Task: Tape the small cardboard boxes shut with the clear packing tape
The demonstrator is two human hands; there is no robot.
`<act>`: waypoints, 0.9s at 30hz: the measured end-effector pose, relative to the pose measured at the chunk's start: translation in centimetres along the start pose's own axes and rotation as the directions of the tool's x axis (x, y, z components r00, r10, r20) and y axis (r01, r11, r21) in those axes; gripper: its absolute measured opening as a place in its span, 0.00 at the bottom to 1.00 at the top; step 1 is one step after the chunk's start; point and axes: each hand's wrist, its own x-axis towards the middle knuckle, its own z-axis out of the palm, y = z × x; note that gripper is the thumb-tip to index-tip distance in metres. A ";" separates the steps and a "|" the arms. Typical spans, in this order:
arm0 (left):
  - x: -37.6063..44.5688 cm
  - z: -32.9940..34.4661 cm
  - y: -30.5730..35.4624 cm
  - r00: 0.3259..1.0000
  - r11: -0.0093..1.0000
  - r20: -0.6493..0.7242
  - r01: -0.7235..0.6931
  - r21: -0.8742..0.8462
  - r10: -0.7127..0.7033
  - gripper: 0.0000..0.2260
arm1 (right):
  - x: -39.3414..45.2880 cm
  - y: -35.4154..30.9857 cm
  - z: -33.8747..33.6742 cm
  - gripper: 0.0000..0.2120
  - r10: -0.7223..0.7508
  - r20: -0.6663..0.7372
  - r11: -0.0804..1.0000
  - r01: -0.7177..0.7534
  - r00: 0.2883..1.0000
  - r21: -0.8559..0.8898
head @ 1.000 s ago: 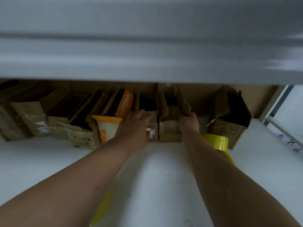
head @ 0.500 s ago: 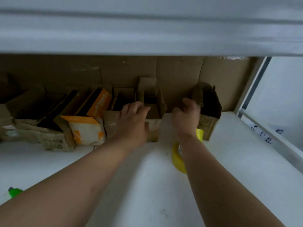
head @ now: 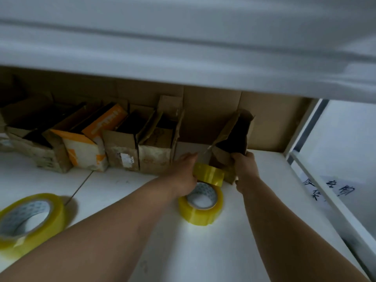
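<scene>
My right hand (head: pixel 244 165) grips the front edge of a small open cardboard box (head: pixel 234 135) that stands apart at the right end of the shelf, its flaps up. My left hand (head: pixel 186 171) lies just left of that box, its fingers stretched toward the back wall and its side touching a yellowish clear tape roll (head: pixel 209 174) that stands on edge. This roll leans over a second tape roll (head: pixel 201 204) lying flat on the white shelf (head: pixel 234 241). My left thumb is hidden.
A third tape roll (head: pixel 28 218) lies at the lower left. Several open boxes line the back, among them a plain brown box (head: pixel 156 153) and an orange-and-white box (head: pixel 85 147). A white shelf board (head: pixel 183 47) hangs overhead. A metal post (head: pixel 301 129) bounds the right side.
My left hand left the box in the row and moved right to the standing tape roll. My right hand shifted right and took hold of the separate box. The view swung down and right.
</scene>
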 end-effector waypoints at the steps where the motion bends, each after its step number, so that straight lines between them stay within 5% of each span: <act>1: 0.3 0.4 -0.1 0.999 1.000 0.034 0.028 -0.010 -0.028 0.34 | 0.2 0.0 0.0 0.22 -0.013 -0.005 0.999 0.013 1.000 -0.029; 5: 0.5 1.4 -0.7 0.991 0.987 0.077 0.116 -0.109 -0.108 0.34 | 0.3 0.2 0.3 0.19 -0.076 -0.022 0.989 0.073 0.997 -0.131; 16: -2.7 1.4 -3.3 0.999 0.999 0.015 0.043 -0.026 -0.043 0.27 | -0.8 -0.4 1.3 0.20 -0.247 0.080 0.906 0.260 0.966 -0.334; 27: -3.8 0.8 -3.8 0.999 0.996 0.001 0.051 -0.067 -0.051 0.31 | -0.8 -1.3 6.3 0.21 -0.151 0.223 0.942 0.209 0.963 -0.263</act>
